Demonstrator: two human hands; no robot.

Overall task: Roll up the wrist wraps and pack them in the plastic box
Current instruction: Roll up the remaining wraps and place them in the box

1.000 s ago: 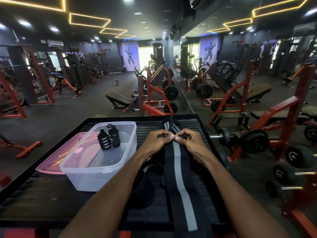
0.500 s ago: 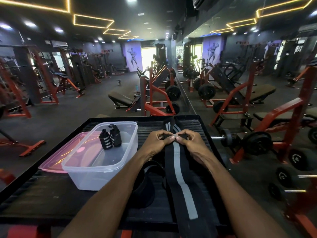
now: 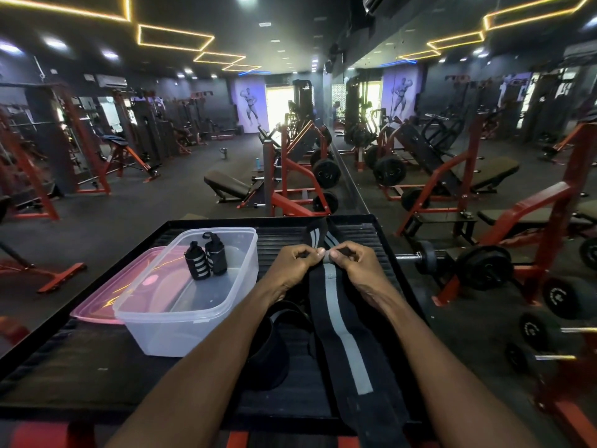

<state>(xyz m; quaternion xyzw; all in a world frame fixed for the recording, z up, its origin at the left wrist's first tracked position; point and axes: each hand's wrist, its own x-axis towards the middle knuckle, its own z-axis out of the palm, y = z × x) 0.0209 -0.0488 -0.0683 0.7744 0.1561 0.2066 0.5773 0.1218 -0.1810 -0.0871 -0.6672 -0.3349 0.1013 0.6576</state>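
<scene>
Hands (image 3: pixel 298 265) unmoved, pinching wrap (image 3: pixel 342 324).

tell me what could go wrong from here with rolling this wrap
Both hands, left hand and right hand, pinch only the far end of the wrist wrap; a loose start may unravel. Its long tail hangs off the table edge and could drag the roll askew.

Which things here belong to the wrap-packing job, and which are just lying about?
Job:
- long black wrist wrap with grey stripe, pinched by left hand and right hand
- clear plastic box
- two rolled black wraps inside it
- pink lid

Lying about:
- dumbbells
- red gym machines
</scene>
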